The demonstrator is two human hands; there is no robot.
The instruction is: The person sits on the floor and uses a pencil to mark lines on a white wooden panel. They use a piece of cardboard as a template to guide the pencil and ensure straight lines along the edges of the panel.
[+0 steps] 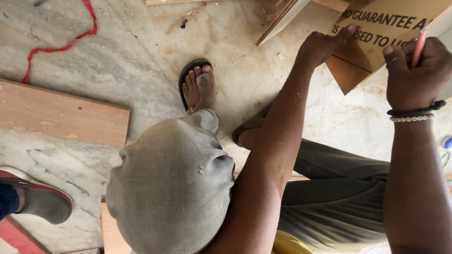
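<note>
My left hand (322,44) reaches up to the upper right and presses its fingertips on a tan board (376,37) with dark printed lettering. My right hand (414,70) is closed around a thin pink pencil (418,47) held upright beside the same board. Dark and pale bead bracelets (414,114) circle my right wrist. My bent knee in grey trousers (174,183) fills the lower middle of the view. My foot in a black sandal (197,87) rests on the concrete floor.
A flat wooden plank (56,115) lies on the floor at the left. A red cord (61,44) curls at the upper left. Another person's red and grey shoe (40,200) shows at the lower left edge. Light wood strips (278,21) lie near the top.
</note>
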